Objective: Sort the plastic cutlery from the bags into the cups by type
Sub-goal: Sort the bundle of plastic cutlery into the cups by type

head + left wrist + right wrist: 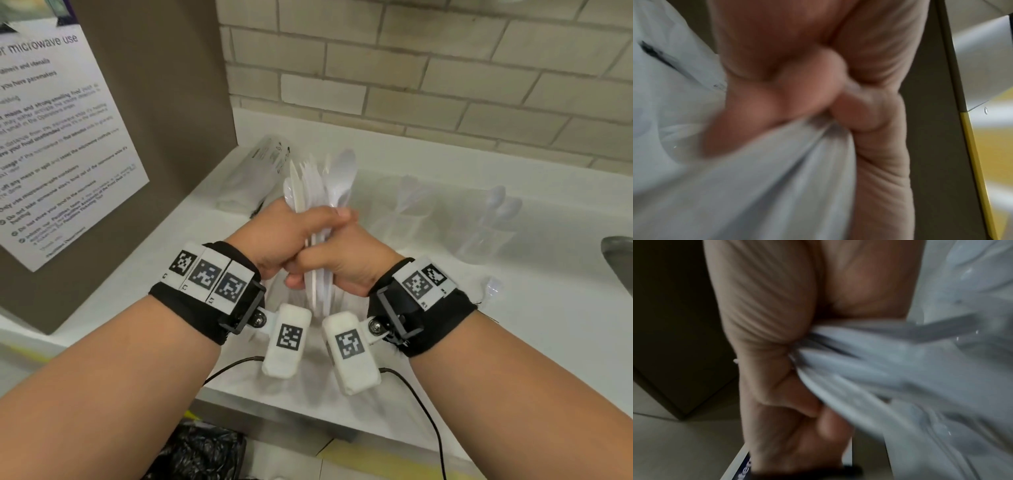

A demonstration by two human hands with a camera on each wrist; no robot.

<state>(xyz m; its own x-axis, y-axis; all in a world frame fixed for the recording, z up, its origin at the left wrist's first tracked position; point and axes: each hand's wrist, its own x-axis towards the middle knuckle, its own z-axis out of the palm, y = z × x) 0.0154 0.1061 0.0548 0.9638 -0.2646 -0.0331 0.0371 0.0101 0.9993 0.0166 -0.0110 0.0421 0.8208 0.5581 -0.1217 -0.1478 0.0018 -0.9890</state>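
Note:
A bundle of white plastic cutlery [322,192], with spoons, forks and knives mixed, stands upright above the counter. My left hand [291,236] wraps around its middle. My right hand [342,263] grips the handles just below. Both wrist views are blurred; the left wrist view shows fingers [777,100] curled on the white handles [760,186], the right wrist view the same handles [890,373] against my palm. A clear bag [253,174] with white cutlery inside lies behind the bundle. Two clear cups [400,219] [486,233] hold cutlery to the right; the far one shows spoons.
A brown cabinet side with a microwave notice [61,144] stands at the left. Beige wall tiles [445,75] back the white counter [548,325]. A metal sink edge [621,260] shows at far right. A black bin bag [202,452] sits below the counter.

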